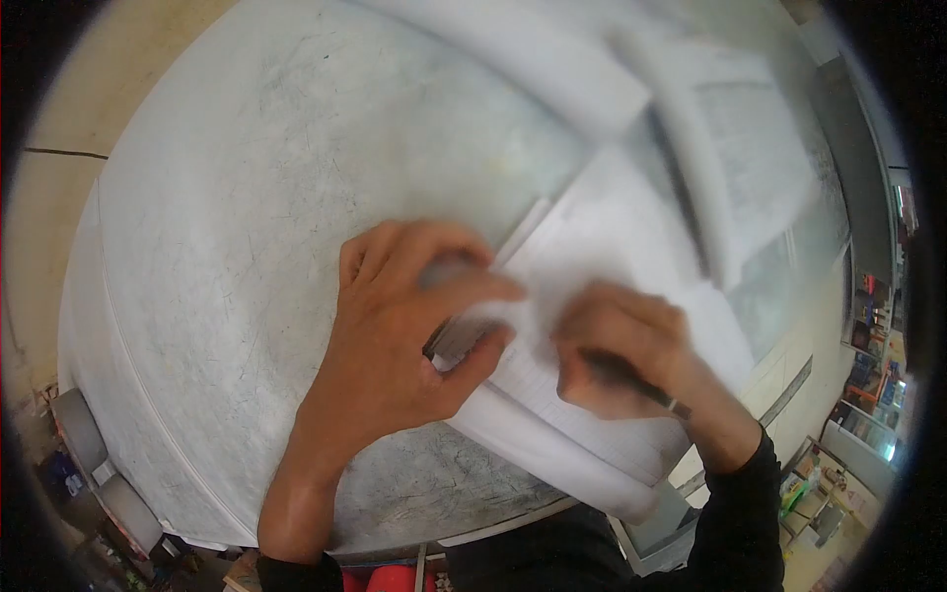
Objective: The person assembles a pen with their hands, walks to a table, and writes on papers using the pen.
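Note:
My left hand (404,326) is over the left edge of an open book of white pages (552,395), its fingers curved and apart. Between its thumb and forefinger something dark and pale shows, too unclear to name. To its right, my right hand (621,350) is closed around a dark pen (641,385) above the pages. Motion blurs the fingers of this hand, and the pen's tip cannot be made out. Farther up, white sheets (740,148) are lifted and blurred.
A large, scratched grey-white tabletop (227,247) lies beneath the book. Red objects (393,577) show below its front edge. Shelves with small items (868,326) stand at the far right, and a grey rounded object (79,429) is at the lower left.

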The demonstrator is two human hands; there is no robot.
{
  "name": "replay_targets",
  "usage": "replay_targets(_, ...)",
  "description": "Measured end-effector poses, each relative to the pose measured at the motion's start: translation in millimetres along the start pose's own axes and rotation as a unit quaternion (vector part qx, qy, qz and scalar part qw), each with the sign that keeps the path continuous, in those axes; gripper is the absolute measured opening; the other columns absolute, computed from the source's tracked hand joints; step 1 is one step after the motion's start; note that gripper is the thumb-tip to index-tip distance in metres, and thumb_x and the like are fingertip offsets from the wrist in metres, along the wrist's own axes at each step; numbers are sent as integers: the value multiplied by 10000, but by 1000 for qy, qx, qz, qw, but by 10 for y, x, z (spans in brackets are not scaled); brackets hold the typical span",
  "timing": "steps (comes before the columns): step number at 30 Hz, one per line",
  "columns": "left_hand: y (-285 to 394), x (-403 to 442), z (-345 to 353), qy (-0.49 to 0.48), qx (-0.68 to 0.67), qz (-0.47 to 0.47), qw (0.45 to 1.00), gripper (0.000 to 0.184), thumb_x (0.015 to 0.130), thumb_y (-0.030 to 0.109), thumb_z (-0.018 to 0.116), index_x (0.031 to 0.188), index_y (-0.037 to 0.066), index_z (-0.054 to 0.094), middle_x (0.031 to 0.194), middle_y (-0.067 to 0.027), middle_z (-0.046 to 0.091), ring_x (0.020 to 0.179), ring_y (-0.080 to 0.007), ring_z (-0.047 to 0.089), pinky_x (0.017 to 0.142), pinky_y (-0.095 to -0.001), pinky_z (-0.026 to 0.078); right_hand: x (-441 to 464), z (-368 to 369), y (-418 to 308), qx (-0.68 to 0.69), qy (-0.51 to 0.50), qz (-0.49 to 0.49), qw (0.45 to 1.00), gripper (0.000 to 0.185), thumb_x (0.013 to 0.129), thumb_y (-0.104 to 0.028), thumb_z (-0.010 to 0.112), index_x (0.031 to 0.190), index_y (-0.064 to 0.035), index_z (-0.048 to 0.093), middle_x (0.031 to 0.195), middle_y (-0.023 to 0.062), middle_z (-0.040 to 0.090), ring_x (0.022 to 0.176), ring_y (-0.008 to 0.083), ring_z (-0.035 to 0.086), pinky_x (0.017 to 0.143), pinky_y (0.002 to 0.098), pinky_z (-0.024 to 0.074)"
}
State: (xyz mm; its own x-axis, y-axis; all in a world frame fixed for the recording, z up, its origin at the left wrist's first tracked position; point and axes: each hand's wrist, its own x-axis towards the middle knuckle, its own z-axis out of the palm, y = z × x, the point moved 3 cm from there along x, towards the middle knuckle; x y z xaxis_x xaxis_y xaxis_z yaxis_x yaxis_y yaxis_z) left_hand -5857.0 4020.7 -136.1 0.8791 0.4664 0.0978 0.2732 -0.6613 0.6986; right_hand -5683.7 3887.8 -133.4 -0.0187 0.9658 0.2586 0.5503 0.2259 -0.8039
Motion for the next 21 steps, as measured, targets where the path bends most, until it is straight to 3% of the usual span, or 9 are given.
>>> replay_targets(21,-37,26,-5,0,3,7,1000,325,745,166,883,1062,183,810,1207,-31,610,1106,-252,534,1071,-433,353,30,0,41,2,-9,-5,1000,227,774,80,740,917,-31,603,816,93,589,633,218,639,540,336,504)
